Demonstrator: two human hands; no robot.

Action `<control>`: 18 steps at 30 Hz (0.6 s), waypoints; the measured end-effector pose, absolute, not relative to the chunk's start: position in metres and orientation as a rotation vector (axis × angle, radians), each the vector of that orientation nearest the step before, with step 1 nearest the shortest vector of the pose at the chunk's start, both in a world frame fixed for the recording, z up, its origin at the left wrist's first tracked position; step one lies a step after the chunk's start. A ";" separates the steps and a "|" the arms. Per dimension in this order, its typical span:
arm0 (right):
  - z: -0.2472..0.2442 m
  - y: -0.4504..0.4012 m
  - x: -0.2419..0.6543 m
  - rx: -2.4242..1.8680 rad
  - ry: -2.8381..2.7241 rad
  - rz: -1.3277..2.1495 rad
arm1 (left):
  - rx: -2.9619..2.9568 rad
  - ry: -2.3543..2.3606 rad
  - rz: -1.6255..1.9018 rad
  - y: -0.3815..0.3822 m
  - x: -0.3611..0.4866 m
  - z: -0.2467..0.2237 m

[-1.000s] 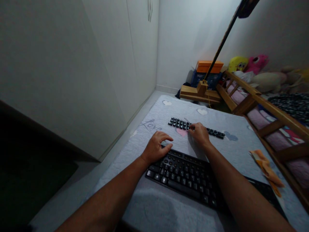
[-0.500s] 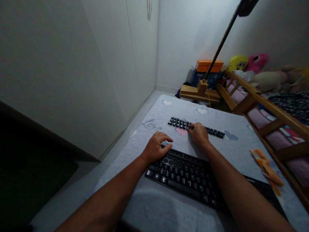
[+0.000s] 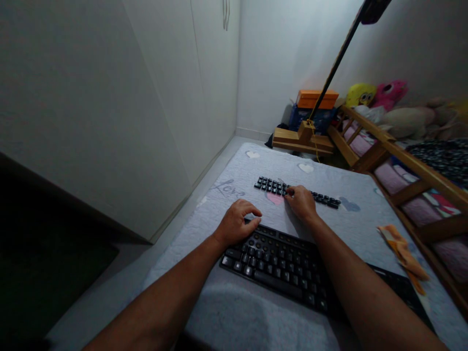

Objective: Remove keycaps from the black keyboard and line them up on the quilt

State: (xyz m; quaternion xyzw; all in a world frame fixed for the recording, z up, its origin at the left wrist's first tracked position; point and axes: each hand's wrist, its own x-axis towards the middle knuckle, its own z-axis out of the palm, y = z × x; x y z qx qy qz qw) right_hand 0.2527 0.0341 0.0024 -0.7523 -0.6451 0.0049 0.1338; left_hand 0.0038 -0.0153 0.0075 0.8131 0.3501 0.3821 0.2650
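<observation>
A black keyboard point(image 3: 278, 285) lies at a slant on the cloth-covered surface. Its lower rows carry keycaps, while the upper rows show bare key sockets. My left hand point(image 3: 239, 222) rests on the keyboard's upper left corner, thumb and fingers apart, holding nothing. Farther off, loose black keycaps point(image 3: 268, 185) are laid out in rows. My right hand point(image 3: 300, 201) is at the middle of these rows, its thumb and index finger closed on a keycap there. The hand covers part of the rows, and my right forearm hides the keyboard's right part.
An orange cloth point(image 3: 404, 256) lies at the right. Beyond stand a wooden base with a slanted pole point(image 3: 338, 63), an orange box point(image 3: 317, 99) and a wooden bed rail point(image 3: 413, 158) with plush toys behind. A pale cabinet point(image 3: 164, 97) borders the left.
</observation>
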 end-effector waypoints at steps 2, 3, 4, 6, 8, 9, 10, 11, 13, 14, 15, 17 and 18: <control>0.003 0.034 0.253 -2.178 -1.873 0.015 | 2.200 0.947 1.027 -0.015 0.004 0.007; 0.003 0.034 0.252 -2.176 -1.874 0.015 | 2.201 0.947 1.025 -0.015 0.004 0.007; 0.003 0.034 0.252 -2.174 -1.876 0.016 | 2.201 0.948 1.026 -0.015 0.004 0.007; 0.002 0.034 0.252 -2.171 -1.875 0.019 | 2.196 0.946 1.031 -0.015 0.004 0.007; 0.001 0.034 0.251 -2.167 -1.874 0.027 | 2.192 0.942 1.035 -0.015 0.004 0.008; 0.001 0.034 0.251 -2.165 -1.874 0.032 | 2.191 0.941 1.036 -0.015 0.004 0.008; 0.000 0.034 0.251 -2.163 -1.873 0.037 | 2.192 0.940 1.035 -0.015 0.004 0.009; 0.000 0.034 0.251 -2.161 -1.873 0.044 | 2.194 0.940 1.033 -0.015 0.004 0.009; 0.000 0.034 0.251 -2.159 -1.869 0.055 | 2.198 0.941 1.028 -0.015 0.004 0.008; 0.001 0.034 0.251 -2.159 -1.866 0.059 | 2.199 0.941 1.026 -0.015 0.004 0.008; 0.001 0.034 0.251 -2.159 -1.861 0.063 | 2.199 0.942 1.026 -0.015 0.004 0.008; 0.001 0.034 0.251 -2.160 -1.850 0.071 | 2.200 0.939 1.024 -0.015 0.004 0.008; 0.002 0.034 0.251 -2.159 -1.845 0.074 | 2.199 0.938 1.024 -0.015 0.004 0.008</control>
